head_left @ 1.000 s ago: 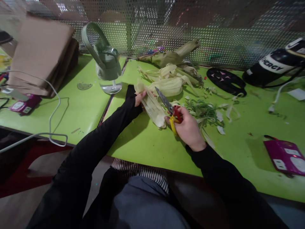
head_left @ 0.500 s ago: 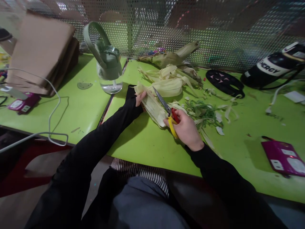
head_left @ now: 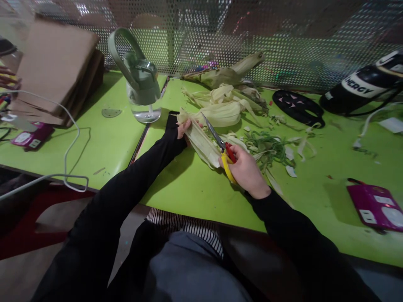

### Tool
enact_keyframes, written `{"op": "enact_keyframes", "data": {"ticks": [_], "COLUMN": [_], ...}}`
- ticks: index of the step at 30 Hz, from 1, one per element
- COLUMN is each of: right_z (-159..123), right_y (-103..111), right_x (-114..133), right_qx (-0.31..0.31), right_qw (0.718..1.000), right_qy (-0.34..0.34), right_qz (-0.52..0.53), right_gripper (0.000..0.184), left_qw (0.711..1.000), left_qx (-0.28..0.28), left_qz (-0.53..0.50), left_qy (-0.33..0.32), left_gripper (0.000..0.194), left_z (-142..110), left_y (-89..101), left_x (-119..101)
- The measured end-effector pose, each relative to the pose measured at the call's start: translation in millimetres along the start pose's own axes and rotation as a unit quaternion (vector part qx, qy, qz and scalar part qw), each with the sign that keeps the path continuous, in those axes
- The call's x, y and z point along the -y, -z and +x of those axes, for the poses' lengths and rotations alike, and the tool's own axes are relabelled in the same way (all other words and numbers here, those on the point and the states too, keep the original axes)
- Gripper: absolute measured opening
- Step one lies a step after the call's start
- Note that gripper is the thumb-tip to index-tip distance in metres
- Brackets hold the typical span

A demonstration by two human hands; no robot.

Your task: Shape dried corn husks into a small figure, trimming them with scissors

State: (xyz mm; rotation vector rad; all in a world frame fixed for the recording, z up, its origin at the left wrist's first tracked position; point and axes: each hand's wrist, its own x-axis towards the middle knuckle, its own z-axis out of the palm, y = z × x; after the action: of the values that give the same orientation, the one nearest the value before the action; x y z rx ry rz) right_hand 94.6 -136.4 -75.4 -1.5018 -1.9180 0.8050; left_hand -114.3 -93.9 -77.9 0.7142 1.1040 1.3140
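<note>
a craft workshop or classroom is suggested, though which of the two cannot be told. the long green worktop (head_left: 195, 193) is backed by a perforated screen (head_left: 179, 37) and is strewn with corn husks (head_left: 222, 114) and stringy green scraps (head_left: 267, 144), while red-and-yellow scissors (head_left: 223, 146) are held above it. magenta socket blocks (head_left: 374, 205) are set out towards both ends, and brown paper or card (head_left: 56, 63) is stacked at the left.

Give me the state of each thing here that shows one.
Scissors: in right hand, blades apparently together.
Pale husk: gripped by left hand.
Clear bottle: upright, lid on, handle raised.
Black bottle: lid on; upright or lying unclear.
Purple box, far right: red light lit.
Green strips: loosely heaped.
</note>
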Motion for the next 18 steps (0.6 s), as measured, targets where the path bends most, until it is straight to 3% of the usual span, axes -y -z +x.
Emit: {"op": "enact_keyframes", "data": {"ticks": [6,12,15,18], "right_z": [-1,1,0,-2], "right_y": [1,8,6,-1], "right_x": [2,9,13,13], "right_qx": [0.002,-0.077,-0.028,0.028], "right_qw": [1.0,0.997,0.999,0.999], "right_qy": [-0.005,0.01,-0.018,-0.015], "right_qz": [-0.008,0.022,0.035,0.008], "right_gripper": [0.03,0.049,0.052,0.042], "left_qw": [0.999,0.999,0.999,0.999], "left_qx": [-0.019,-0.007,0.023,0.034], "left_qz": [-0.018,-0.021,-0.016,-0.027], "left_qy": [0.018,0.032,0.027,-0.015], "left_gripper": [0.026,0.023,0.021,0.03], "left_z": [-8,-12,-11,-8], "left_y": [-0.9,-4.2,-6.1,-6.2], "left_x": [-9,-8,-1,8]}}
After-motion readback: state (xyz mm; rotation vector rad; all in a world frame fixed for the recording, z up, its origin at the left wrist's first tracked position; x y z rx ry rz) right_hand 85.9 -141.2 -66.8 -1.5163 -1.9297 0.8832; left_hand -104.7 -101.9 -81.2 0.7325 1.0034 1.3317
